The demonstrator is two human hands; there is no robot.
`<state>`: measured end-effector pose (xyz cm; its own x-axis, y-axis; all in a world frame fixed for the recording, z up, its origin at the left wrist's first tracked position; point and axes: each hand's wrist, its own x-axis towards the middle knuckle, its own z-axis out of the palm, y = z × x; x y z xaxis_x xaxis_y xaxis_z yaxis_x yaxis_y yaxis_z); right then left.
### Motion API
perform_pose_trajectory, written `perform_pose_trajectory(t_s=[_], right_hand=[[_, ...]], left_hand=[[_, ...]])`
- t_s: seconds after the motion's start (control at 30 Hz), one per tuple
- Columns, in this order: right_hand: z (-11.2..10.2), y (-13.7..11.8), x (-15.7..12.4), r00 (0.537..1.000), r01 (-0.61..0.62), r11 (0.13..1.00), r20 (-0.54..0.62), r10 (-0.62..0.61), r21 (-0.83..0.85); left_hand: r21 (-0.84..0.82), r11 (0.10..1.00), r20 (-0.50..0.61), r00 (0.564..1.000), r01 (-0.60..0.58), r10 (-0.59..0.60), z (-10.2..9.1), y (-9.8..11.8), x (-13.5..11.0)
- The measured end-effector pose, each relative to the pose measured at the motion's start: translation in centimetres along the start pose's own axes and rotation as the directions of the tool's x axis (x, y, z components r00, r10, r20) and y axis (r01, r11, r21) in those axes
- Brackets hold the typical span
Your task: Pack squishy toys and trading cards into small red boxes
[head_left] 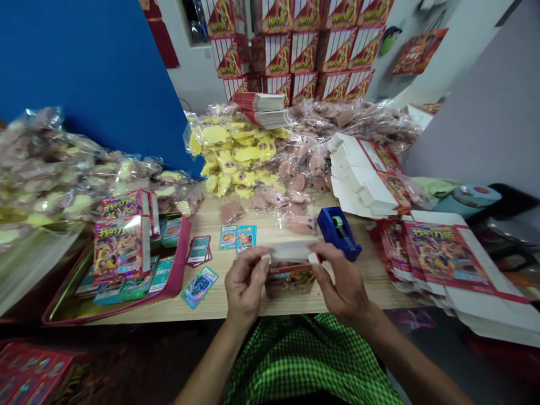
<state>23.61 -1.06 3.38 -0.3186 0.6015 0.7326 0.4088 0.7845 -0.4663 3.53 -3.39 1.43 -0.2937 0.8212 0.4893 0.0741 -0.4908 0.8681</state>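
Head view. A bare left hand [246,284] and right hand [343,284] are raised just above the near edge of a pale wooden bench [219,304], over a lap in green checked cloth [307,360]. Between them is a small orange-red printed cardboard carton [290,281], with a white flap [291,250] lying almost level across its top. The fingers of both hands are curled and closed on the carton's two ends, thumbs uppermost. The left fingers [262,263] pinch one end of the flap and the right fingers [319,251] pinch the other. An even pinch from both ends appears best for keeping the carton square and its printed walls uncreased.

Just beyond the right fingers stands a blue plastic tape dispenser [338,232]. Beyond the left fingers lie two small teal printed cards [238,237]; farther left are a holographic card [199,287] and a shallow pink-rimmed tray [181,253]. Well right of the fingers lie flat red printed carton blanks [447,253] and folded white-edged cartons [367,174]. Far ahead of the fingers are clear plastic bags of yellow and pink items [236,157] and stacked red-and-white boxes [295,56].
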Motion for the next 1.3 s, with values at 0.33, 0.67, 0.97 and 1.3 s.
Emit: perform_pose_trajectory(t_s=[0.33,0.67,0.97,1.3], right_hand=[[-0.8,3.5,2.2,0.996,0.009,1.0,0.093,-0.009,0.0],[-3.7,0.5,1.6,0.958,-0.013,1.0,0.286,0.015,-0.007],[-3.8,0.1,1.3,0.951,0.079,0.995,0.302,-0.059,-0.057],[-3.5,1.1,-0.2,0.948,0.223,0.97,0.255,-0.193,-0.094]], left_hand=[[-0.044,0.997,0.335,0.939,-0.06,0.071,0.2,-2.2,3.2],[-0.167,0.986,0.118,0.992,-0.011,0.031,3.1,-0.4,-0.6],[0.082,0.938,0.374,0.883,-0.337,0.285,0.6,-0.8,0.4],[0.293,0.672,0.586,0.683,-0.68,0.435,-0.1,0.8,1.8]])
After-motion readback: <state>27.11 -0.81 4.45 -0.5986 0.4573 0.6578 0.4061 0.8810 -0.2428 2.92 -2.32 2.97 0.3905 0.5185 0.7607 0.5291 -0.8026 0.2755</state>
